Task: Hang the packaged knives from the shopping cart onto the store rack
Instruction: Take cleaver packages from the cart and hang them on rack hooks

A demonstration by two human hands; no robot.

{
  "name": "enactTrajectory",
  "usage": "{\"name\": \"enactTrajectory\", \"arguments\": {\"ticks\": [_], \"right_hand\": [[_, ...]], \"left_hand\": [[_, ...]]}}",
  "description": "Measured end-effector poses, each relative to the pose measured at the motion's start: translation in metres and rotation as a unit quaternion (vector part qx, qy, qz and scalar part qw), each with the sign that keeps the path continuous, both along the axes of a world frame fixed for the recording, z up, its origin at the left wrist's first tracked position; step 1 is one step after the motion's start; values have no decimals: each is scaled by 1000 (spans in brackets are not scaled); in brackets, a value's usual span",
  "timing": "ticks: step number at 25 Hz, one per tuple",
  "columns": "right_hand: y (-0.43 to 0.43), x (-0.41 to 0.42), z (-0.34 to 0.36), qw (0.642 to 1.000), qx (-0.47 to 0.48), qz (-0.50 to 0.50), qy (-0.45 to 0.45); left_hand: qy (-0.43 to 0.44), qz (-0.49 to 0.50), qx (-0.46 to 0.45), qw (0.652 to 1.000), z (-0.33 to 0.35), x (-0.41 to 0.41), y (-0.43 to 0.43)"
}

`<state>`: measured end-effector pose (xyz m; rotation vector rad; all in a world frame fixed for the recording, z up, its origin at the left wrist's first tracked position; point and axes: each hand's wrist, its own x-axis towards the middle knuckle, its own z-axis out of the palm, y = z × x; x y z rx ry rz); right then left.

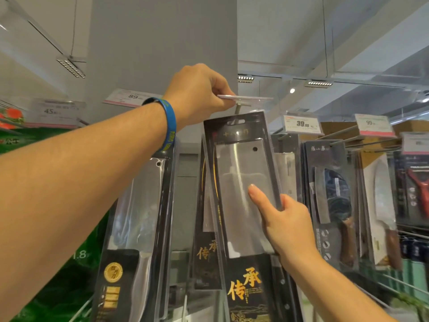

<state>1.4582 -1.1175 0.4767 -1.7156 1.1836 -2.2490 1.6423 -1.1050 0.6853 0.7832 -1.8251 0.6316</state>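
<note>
Black card pack (246,289), clear blister holding a cleaver (239,177), held high and tilted | right hand (290,226) grips its right edge, thumb flat on the front | left hand (199,94) pinches the price tag (246,98), tipped up flat | peg (238,109): slot looks threaded, hard to tell; if not, letting go drops the pack.

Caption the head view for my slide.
The left hand pinches the tag holder as the right hand holds a packaged knife at the peg.
</note>
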Motion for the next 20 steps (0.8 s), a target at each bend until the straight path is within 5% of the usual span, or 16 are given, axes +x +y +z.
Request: {"name": "enactTrajectory", "arguments": {"ticks": [6, 14, 20], "right_hand": [[-11, 14, -38, 992, 117, 8, 51], [-1, 9, 1, 999, -19, -19, -28], [-9, 0, -9, 996, 54, -14, -64]], "left_hand": [[13, -6, 9, 1000, -1, 0, 0], [11, -8, -5, 1000, 1, 1, -4], [12, -16, 0, 1000, -1, 0, -5]]}}
